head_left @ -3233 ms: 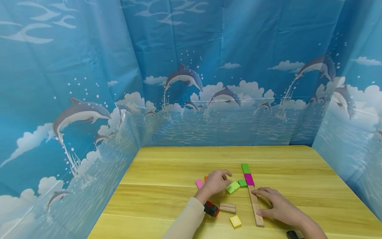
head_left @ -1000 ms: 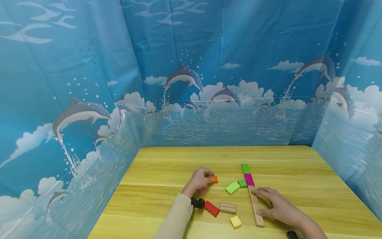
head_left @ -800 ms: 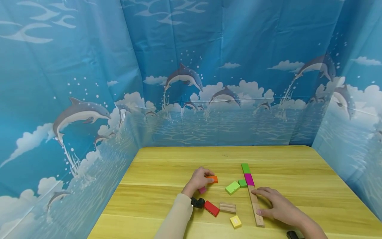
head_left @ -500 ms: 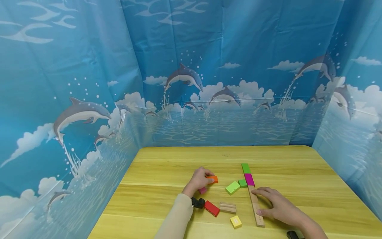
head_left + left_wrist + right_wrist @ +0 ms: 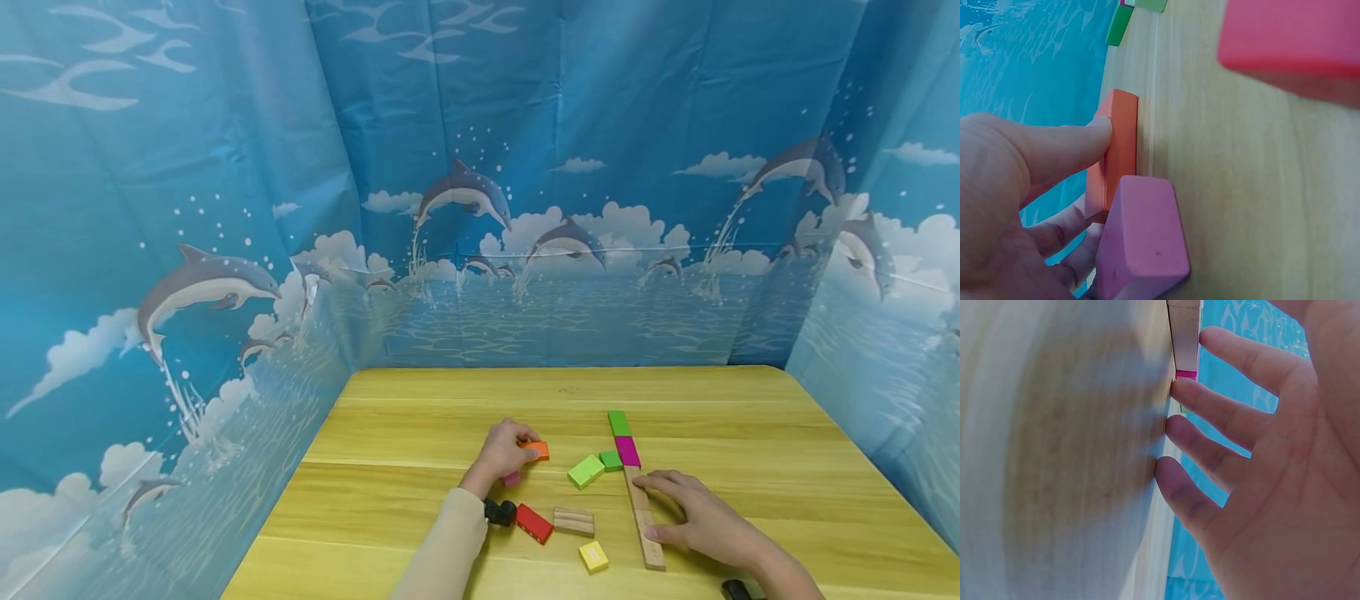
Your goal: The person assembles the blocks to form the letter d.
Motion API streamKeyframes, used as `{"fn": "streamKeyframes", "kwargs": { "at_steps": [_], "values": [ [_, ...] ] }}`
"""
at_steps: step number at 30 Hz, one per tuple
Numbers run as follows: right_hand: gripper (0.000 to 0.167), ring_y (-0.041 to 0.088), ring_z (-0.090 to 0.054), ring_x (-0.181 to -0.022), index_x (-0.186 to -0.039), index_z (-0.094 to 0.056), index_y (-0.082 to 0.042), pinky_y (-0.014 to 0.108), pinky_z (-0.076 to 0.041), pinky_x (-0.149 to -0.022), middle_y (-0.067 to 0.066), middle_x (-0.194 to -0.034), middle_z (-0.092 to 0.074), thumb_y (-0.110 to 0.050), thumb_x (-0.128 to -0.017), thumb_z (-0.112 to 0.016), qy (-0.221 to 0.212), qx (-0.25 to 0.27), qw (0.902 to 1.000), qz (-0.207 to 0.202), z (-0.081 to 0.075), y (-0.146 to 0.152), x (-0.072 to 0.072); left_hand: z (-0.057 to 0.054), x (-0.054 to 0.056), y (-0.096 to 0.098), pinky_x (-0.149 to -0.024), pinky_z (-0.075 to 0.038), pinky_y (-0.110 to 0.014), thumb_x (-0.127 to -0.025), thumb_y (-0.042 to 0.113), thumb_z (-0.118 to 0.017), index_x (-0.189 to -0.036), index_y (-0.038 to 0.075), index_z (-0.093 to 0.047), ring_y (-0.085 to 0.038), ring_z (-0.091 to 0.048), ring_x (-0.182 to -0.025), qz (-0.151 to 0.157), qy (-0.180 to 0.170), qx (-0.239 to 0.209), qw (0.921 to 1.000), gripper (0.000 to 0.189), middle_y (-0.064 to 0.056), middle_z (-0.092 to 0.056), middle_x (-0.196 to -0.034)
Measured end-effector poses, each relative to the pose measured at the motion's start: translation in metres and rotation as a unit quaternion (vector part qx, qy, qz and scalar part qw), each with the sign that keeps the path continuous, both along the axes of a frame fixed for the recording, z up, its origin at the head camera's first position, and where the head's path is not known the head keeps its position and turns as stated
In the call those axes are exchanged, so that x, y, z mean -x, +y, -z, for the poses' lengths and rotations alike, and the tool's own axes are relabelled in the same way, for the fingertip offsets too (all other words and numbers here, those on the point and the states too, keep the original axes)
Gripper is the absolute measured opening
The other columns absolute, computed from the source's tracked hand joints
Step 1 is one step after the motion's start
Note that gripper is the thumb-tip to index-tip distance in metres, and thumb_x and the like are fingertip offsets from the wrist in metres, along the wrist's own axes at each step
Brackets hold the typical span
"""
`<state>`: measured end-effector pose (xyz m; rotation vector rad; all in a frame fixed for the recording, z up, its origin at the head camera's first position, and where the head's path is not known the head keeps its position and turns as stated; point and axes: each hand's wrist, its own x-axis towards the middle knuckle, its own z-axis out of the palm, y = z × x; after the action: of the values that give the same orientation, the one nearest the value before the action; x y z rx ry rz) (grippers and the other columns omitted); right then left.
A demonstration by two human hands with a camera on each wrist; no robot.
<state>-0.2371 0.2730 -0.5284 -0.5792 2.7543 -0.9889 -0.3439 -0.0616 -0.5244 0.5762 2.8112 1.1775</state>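
My left hand [image 5: 504, 452] pinches an orange block [image 5: 1121, 147] lying on the table, thumb on its near face and fingers behind. A pink block [image 5: 1150, 231] sits close under that palm. Beside the row of plain wooden blocks [image 5: 641, 521], my right hand [image 5: 705, 517] rests with its fingers spread. Index finger and thumb touch the row, while the other fingertips are on the tabletop in the right wrist view. A magenta block [image 5: 628, 451] and a green block [image 5: 618, 422] continue that row at its far end.
A lime block [image 5: 586, 471] and a small green block [image 5: 611, 461] lie left of the row. Nearer are a red block [image 5: 534, 523], a loose wooden block [image 5: 573, 522] and a yellow block [image 5: 593, 557]. A blue dolphin curtain [image 5: 480, 317] hangs along the table's far edge.
Since the oldest frame, my left hand has moved left from beside the lime block to the orange block and taken hold of it. My right hand has stayed at the row.
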Motion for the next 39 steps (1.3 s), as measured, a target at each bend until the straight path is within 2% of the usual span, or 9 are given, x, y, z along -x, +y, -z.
{"fn": "streamKeyframes", "kwargs": {
  "at_steps": [6,13,20,31,39],
  "values": [
    [0.072,0.050,-0.039,-0.132,-0.146,-0.054,-0.020,0.068,-0.039,-0.095,0.020,-0.146,-0.045,-0.052,-0.085,-0.075,0.003,0.001,1.0000,-0.007,-0.0010,0.0009,0.0002,0.0016,-0.0010,0.0020,-0.076,-0.050,-0.033,-0.092,0.011,-0.075,-0.106,0.017,-0.077,-0.017,-0.056,-0.092,-0.008,0.007,0.007,0.9999,0.016,-0.003,-0.061,-0.105],
    [0.073,0.051,-0.039,-0.132,-0.146,-0.053,-0.019,0.069,-0.039,-0.095,0.021,-0.146,-0.045,-0.054,-0.085,-0.074,0.004,0.002,1.0000,-0.008,0.0002,0.0019,0.0011,0.0006,-0.0035,0.0070,-0.075,-0.051,-0.032,-0.088,0.008,-0.078,-0.103,0.016,-0.074,-0.021,-0.061,-0.094,-0.002,0.041,0.027,0.9988,0.018,-0.003,-0.066,-0.103],
    [0.073,0.051,-0.039,-0.132,-0.147,-0.053,-0.018,0.068,-0.040,-0.095,0.021,-0.146,-0.045,-0.054,-0.087,-0.073,0.002,0.007,0.9999,-0.014,0.0010,0.0023,0.0023,-0.0005,-0.0077,0.0089,-0.075,-0.052,-0.032,-0.087,0.003,-0.077,-0.101,0.017,-0.071,-0.018,-0.063,-0.093,-0.002,0.046,0.038,0.9982,0.021,-0.002,-0.069,-0.100],
    [0.073,0.049,-0.039,-0.132,-0.146,-0.054,-0.017,0.067,-0.040,-0.096,0.020,-0.146,-0.045,-0.054,-0.086,-0.073,0.005,0.009,0.9998,-0.017,0.0061,0.0019,0.0037,0.0043,-0.0072,0.0097,-0.070,-0.051,-0.028,-0.086,0.002,-0.078,-0.098,0.016,-0.070,-0.014,-0.063,-0.087,0.001,0.046,0.038,0.9982,0.020,0.000,-0.069,-0.097],
    [0.072,0.049,-0.039,-0.132,-0.146,-0.054,-0.018,0.067,-0.040,-0.095,0.020,-0.146,-0.045,-0.054,-0.086,-0.073,-0.003,0.009,0.9999,-0.012,0.0043,0.0024,0.0054,-0.0012,-0.0068,0.0089,-0.071,-0.051,-0.028,-0.086,-0.002,-0.075,-0.095,0.017,-0.072,-0.012,-0.061,-0.084,0.000,0.047,0.030,0.9984,0.021,0.003,-0.069,-0.094]
  ]
}}
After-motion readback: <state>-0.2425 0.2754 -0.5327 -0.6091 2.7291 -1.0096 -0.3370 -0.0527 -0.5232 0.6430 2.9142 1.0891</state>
